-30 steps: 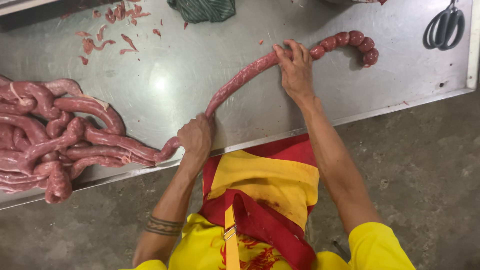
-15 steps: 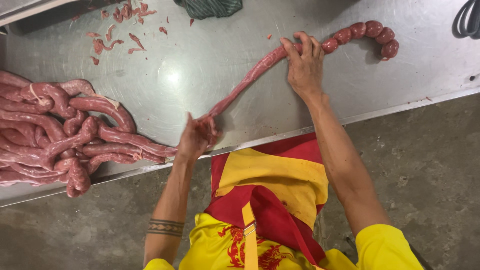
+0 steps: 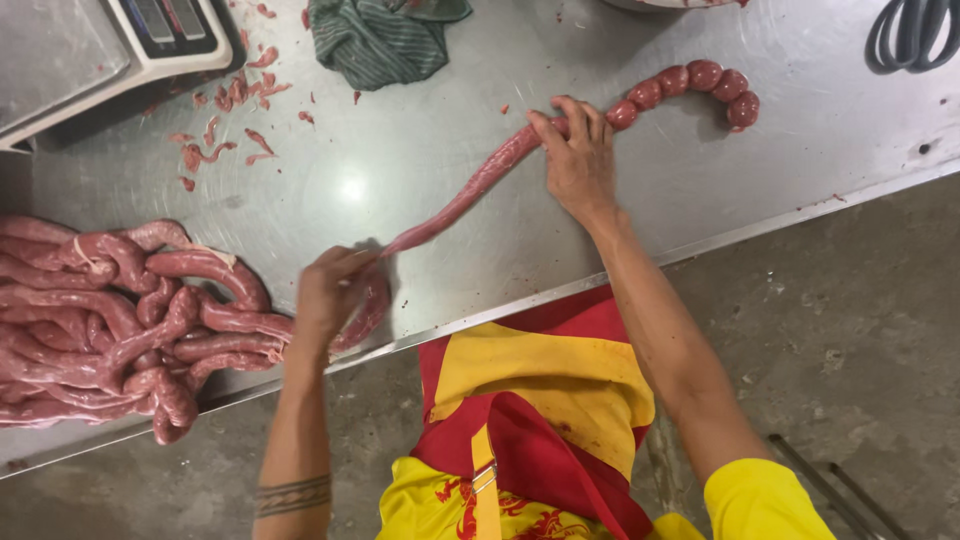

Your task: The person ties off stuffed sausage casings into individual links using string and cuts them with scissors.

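A long raw sausage rope point(image 3: 470, 195) stretches across the steel table point(image 3: 420, 130). My left hand point(image 3: 335, 290) is pinched on it near the table's front edge, beside the big pile of uncut sausage point(image 3: 110, 320) at the left. My right hand point(image 3: 578, 160) grips the rope farther right, just where a short chain of round twisted links point(image 3: 700, 85) begins and curls away. Between the hands the casing is thin and stretched.
Scraps of meat point(image 3: 225, 120) lie at the upper left near a weighing scale point(image 3: 110, 45). A green striped cloth point(image 3: 375, 40) sits at the top. Scissors point(image 3: 910, 30) rest at the top right. A concrete floor lies below the table edge.
My left hand has slid left along the rope toward the pile. My right hand has stayed gripping beside the twisted links. The view has shifted, showing the scale.
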